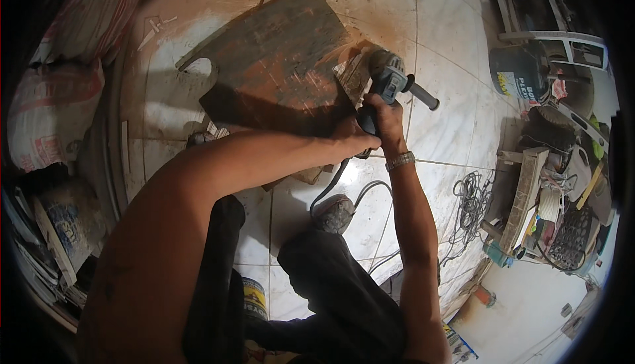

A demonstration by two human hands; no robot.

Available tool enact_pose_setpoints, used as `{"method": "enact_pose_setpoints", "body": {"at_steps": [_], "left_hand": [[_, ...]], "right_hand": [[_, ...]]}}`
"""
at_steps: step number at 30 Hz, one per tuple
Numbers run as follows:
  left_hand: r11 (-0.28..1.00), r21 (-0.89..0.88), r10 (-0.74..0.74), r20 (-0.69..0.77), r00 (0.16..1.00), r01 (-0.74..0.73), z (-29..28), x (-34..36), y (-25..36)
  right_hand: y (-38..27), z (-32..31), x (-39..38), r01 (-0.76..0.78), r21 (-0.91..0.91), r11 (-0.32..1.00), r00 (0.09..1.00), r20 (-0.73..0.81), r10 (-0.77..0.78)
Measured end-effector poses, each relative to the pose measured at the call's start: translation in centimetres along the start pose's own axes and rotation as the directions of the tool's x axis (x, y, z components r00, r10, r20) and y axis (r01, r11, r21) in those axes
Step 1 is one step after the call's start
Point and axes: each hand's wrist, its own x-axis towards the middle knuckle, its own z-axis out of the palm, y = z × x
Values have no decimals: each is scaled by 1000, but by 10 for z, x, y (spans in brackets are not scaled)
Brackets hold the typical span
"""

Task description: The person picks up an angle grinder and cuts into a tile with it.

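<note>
An angle grinder [390, 76] with a side handle [422, 93] points away from me at the right of a dark, dusty slab [264, 66]. My right hand [385, 116] is closed around the grinder's body. My left hand [357, 134] is closed on the rear of it, lower and to the left, partly hiding it. The slab has reddish patches and a curved cut-out at its left, and lies on other pieces on the tiled floor [450, 132]. I cannot make out whether the disc touches it. A black power cord [325, 192] runs down from the grinder.
Sacks [53, 113] line the left. At the right are a dark bucket [512, 76], cluttered wooden boards [522, 199] and a tangled cable [469, 199]. My legs and shoe [334, 215] are below the slab, with a tin [254, 294] between my legs.
</note>
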Motion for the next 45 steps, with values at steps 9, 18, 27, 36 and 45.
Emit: {"method": "enact_pose_setpoints", "body": {"at_steps": [9, 18, 27, 36, 45], "left_hand": [[1000, -8, 4, -20, 1000, -4, 8, -4, -11], [993, -80, -86, -20, 996, 84, 0, -6, -11], [998, -50, -47, -129, 991, 41, 1, -22, -9], [992, -19, -127, -8, 992, 127, -7, -7, -4], [990, -19, -140, -86, 986, 139, -9, -20, -10]], "right_hand": [[2, 2, -11, 63, 26, 998, 997, 32, -64], [-1, 12, -9, 9, 50, 999, 997, 72, -13], [7, 18, -8, -21, -21, 1000, 998, 67, 22], [8, 14, 0, -9, 34, 999, 998, 61, 7], [-7, 26, -15, 37, -117, 992, 995, 101, -25]]}}
